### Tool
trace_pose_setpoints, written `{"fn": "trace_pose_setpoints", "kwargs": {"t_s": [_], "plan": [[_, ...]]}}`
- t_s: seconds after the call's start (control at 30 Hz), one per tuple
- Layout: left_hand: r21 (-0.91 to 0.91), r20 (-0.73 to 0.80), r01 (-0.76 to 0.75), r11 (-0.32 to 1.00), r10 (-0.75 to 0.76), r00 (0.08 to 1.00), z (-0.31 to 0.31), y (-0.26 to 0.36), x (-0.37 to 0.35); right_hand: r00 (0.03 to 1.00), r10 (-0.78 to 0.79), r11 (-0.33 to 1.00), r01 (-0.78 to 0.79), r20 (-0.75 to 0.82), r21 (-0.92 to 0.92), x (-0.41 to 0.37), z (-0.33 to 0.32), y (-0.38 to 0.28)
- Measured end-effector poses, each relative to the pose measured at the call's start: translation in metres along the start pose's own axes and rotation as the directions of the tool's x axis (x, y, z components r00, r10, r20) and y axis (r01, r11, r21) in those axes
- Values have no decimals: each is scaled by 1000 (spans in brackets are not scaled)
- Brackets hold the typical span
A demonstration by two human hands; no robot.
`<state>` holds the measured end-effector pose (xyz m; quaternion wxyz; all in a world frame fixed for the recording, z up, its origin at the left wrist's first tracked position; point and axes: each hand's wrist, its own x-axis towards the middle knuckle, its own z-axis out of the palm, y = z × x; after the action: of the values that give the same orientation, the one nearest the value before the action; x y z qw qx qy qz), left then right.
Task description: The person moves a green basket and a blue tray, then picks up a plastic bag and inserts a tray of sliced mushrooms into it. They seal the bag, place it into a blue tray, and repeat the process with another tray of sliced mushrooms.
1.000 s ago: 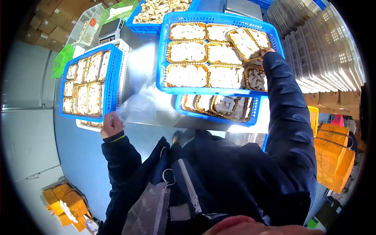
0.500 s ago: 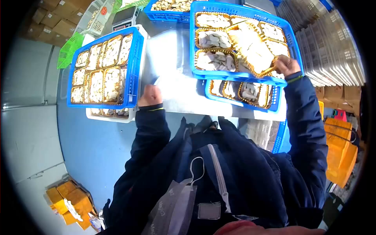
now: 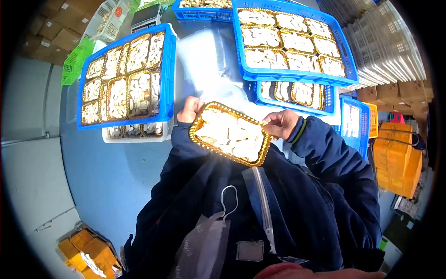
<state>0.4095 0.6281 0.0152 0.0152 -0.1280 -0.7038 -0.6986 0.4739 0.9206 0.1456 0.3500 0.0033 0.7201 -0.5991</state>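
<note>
A gold-rimmed tray of pale sliced pieces (image 3: 230, 135) is held tilted in front of my chest. My right hand (image 3: 281, 124) pinches its right corner between thumb and fingers. At the tray's upper left corner is my left hand (image 3: 189, 109), partly behind the rim; whether its fingers grip the tray is hard to see. Similar filled trays stand in rows in the right blue crate (image 3: 297, 77), which rests on a lower blue crate (image 3: 331, 103). More filled trays fill the left blue crate (image 3: 167, 74), above a white crate (image 3: 162, 135).
Clear plastic film or bags (image 3: 204, 56) lie on the metal table (image 3: 186, 30). A scale (image 3: 147, 17) and green basket (image 3: 76, 60) stand at the back left. White crates (image 3: 385, 46) are stacked at the right, above an orange box (image 3: 397, 160).
My right hand has brought the gold tray from above the right crate down and left to my chest. My left hand has moved slightly right and up, to the tray's corner.
</note>
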Motion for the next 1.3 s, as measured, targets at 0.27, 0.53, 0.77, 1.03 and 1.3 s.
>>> {"fn": "trace_pose_setpoints", "kwargs": {"t_s": [0.27,0.53,0.77,1.03,1.3], "plan": [[306,-91,-89,948,122,988,-4,31,-21,988,138,989,-134,-67,65,-12,27,12],[484,-106,-89,871,159,982,0,64,-31,960,128,989,-105,-249,101,-31,40,22],[590,47,-185,786,195,980,11,63,-41,901,83,972,21,-425,234,-33,47,56],[497,82,-76,865,40,996,22,63,-37,898,39,976,59,-439,208,-24,52,70],[388,157,-123,913,66,985,33,68,-37,881,31,978,71,-473,198,-23,53,68]]}}
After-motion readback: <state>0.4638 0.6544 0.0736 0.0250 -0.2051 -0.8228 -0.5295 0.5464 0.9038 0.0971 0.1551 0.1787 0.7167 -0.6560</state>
